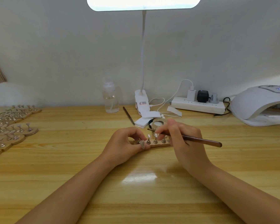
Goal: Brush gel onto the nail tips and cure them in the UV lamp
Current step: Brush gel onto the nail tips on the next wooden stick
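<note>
surface: glossy wooden table | backdrop: white wall | left hand pinches holder strip | right hand grips brush

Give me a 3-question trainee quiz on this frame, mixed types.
1. True or false: the right hand holds the brush.
2. The UV lamp sits at the table's: A) far left B) far right C) near edge.
3. Fill in: the left hand fingers grip the wooden ___ carrying the nail tips.

Key: 1 true; 2 B; 3 holder.
</note>
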